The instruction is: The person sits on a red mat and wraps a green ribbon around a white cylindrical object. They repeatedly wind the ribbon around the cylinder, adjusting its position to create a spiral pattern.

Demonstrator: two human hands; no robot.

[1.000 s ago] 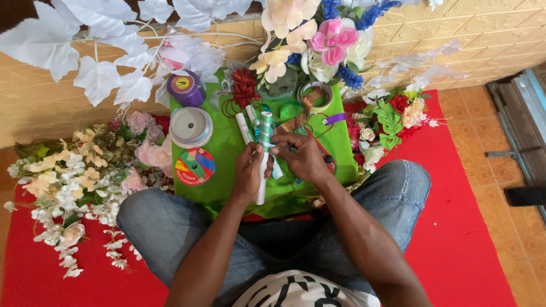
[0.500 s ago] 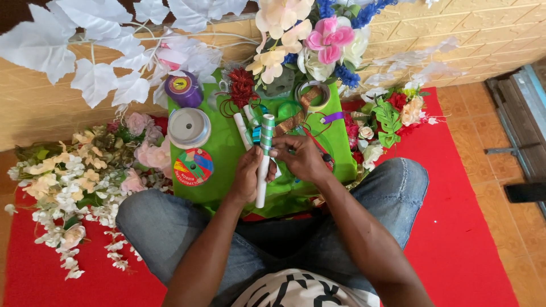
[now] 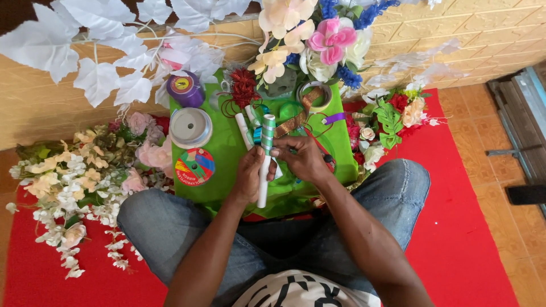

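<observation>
My left hand (image 3: 250, 173) grips the white tube (image 3: 264, 170) upright over the green sheet (image 3: 224, 145); the right hand (image 3: 301, 159), at its 3 o'clock, pinches green tape (image 3: 268, 129) around the top. My fingers hide the tube's middle. At 10 o'clock a grey spool (image 3: 190, 128) sits, contents unclear.

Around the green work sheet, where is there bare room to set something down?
Bare red mat lies right of the right knee, out to the tiled floor. Another bare strip of mat sits below the flower pile, left of the left knee. The green sheet is crowded with ribbon spools around both hands.
</observation>
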